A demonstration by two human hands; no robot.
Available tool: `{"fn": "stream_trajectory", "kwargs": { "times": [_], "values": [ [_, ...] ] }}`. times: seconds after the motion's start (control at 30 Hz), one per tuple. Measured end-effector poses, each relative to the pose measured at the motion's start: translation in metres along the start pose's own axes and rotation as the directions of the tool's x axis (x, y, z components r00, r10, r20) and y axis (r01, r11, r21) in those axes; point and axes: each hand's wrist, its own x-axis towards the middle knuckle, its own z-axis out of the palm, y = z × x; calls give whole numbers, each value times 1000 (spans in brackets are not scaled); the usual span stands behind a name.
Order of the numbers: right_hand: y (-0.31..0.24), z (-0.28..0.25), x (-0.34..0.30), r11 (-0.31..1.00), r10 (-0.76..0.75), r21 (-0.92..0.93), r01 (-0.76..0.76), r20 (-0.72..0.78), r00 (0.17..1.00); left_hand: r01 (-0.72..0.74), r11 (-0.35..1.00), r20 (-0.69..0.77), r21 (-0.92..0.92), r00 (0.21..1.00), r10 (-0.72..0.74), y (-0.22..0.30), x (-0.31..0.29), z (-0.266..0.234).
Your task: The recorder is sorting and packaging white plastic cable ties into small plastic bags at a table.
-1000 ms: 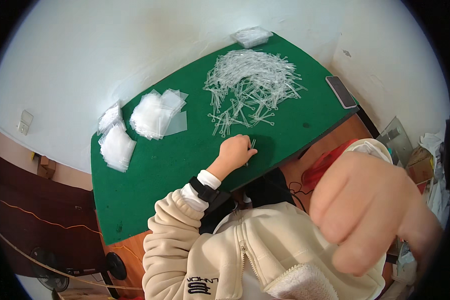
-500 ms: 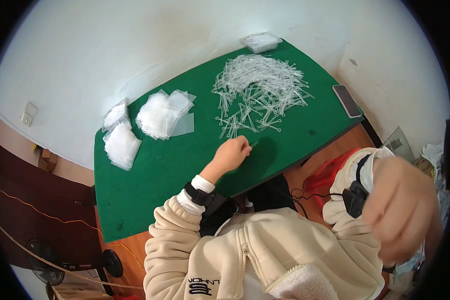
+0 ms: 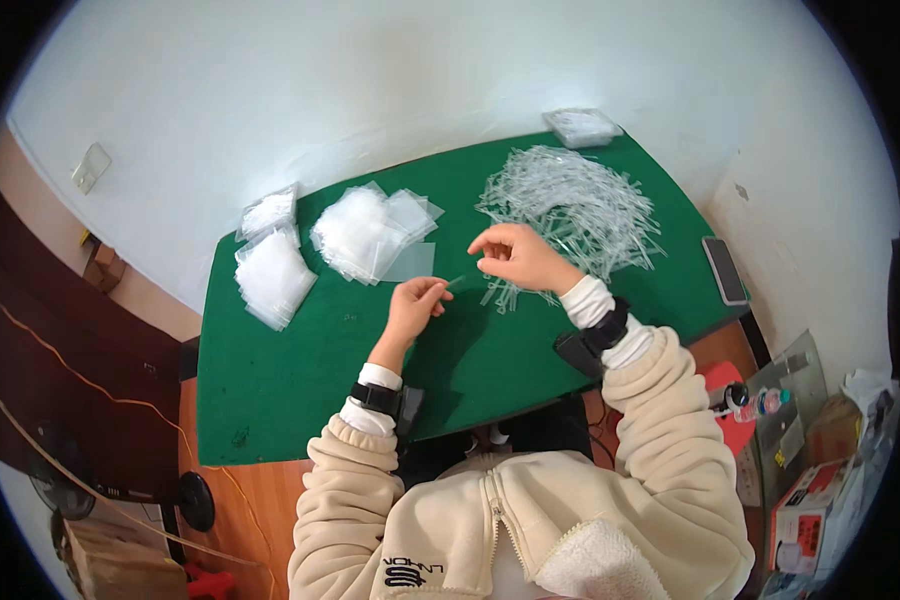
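My left hand [image 3: 415, 308] is closed in a pinch over the green tabletop, with a small clear plastic stick [image 3: 456, 282] showing past its fingertips. My right hand [image 3: 522, 256] hovers to the right of it, fingers bent and the thumb a little apart from the forefinger; nothing shows between them. Behind and under the right hand spreads a big heap of clear plastic sticks [image 3: 570, 195] with small looped ends. A pile of clear flat bags [image 3: 355, 235] lies beyond my left hand, and one single bag [image 3: 410, 262] juts from it toward the hands.
At the table's left end are a fanned stack of bags [image 3: 273, 280] and a filled clear packet [image 3: 270, 212]. Another packet [image 3: 582, 127] sits by the wall at the far right. A phone [image 3: 724, 270] rests at the right edge of the green table [image 3: 300, 400].
My right hand has come from the lower right, off the table, to the front of the stick heap. The view has shifted, and my left hand now sits nearer the single bag.
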Motion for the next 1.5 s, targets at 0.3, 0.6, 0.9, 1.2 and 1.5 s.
{"fn": "stream_trajectory", "kwargs": {
  "times": [0.3, 0.6, 0.9, 1.2, 1.5],
  "values": [
    [69, 43, 8, 991, 94, -90, -98, -56, 994, 39, 999, 31, 5, 999, -39, 6, -4, -2],
    [70, 49, 1, 992, -5, -125, 6, 6, 1000, 3, 981, -57, -196, 998, -15, 4, 1, 3],
    [61, 51, -1, 998, 36, -49, -33, 62, 997, -47, 958, -138, -282, 990, 8, -5, 2, 2],
    [95, 17, -4, 820, 43, -518, -245, -372, 927, -39, 865, -268, -500, 957, -111, -7, 6, 3],
    [94, 29, -3, 711, 229, -620, -333, -245, 942, 197, 865, -20, -461, 972, -233, -6, 5, -5]
  ]
}}
